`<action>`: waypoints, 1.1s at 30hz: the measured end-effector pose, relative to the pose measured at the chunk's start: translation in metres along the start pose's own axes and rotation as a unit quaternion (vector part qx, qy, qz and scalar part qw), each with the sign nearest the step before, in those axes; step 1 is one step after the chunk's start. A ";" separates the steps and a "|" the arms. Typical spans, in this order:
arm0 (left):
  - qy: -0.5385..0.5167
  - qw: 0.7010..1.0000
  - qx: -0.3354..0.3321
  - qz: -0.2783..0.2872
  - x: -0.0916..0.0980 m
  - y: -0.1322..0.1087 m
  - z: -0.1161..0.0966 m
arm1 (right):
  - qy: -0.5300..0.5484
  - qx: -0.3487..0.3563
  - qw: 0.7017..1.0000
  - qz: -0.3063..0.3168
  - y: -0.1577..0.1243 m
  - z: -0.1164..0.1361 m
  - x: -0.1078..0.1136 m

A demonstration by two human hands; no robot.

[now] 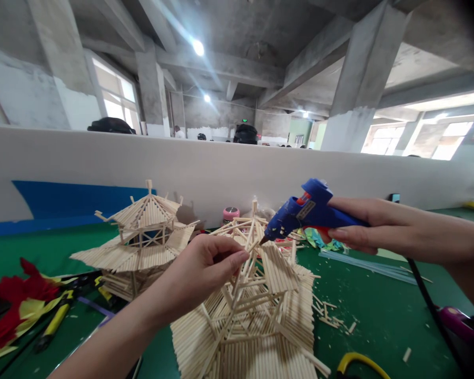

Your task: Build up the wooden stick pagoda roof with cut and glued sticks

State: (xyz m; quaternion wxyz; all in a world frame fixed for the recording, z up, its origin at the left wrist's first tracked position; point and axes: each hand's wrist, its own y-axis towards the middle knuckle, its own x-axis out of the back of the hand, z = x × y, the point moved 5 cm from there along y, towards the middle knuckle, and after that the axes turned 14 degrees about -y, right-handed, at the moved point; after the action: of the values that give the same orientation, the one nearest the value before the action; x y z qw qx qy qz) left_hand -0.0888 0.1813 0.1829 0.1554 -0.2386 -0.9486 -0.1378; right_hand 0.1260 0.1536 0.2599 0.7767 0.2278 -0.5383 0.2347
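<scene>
My right hand [355, 226] grips a blue hot glue gun [296, 210], with fingers by its red trigger. Its nozzle tip touches or nearly touches the upper frame of a pagoda model [240, 352] made of wooden sticks. My left hand [209, 263] is just left of the nozzle, thumb and forefinger pinched on a wooden stick [254, 245] by the roof frame; its far end is hidden by my fingers. One roof panel [278, 266] of sticks lies on the model's right side, while other roof sides show bare struts.
Another stick pagoda [150, 210] stands at left. Cut stick bits [332, 316] and clear glue sticks [371, 266] lie on the green table at right. A black cord [430, 300] hangs below my right wrist. Yellow-handled tools [59, 316] lie at left; a white partition [205, 168] stands behind.
</scene>
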 end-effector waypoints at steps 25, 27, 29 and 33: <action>-0.001 1.000 0.018 -0.003 -0.002 0.000 -0.003 | 0.035 -0.028 0.999 -0.002 0.016 -0.017 -0.003; -0.003 1.000 0.019 -0.004 -0.001 0.000 -0.002 | 0.026 -0.031 0.999 -0.006 0.016 -0.018 -0.002; -0.002 1.000 0.022 -0.007 -0.001 0.000 0.000 | 0.020 -0.030 0.999 -0.011 0.017 -0.019 -0.002; 0.005 1.000 0.021 -0.005 0.000 -0.001 0.000 | 0.022 -0.032 0.999 -0.018 0.021 -0.019 -0.002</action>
State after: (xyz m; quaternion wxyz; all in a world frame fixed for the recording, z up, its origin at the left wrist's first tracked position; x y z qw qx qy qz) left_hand -0.0894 0.1805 0.1829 0.1640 -0.2296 -0.9518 -0.1199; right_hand 0.1267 0.1811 0.2541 0.7995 0.2071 -0.5239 0.2083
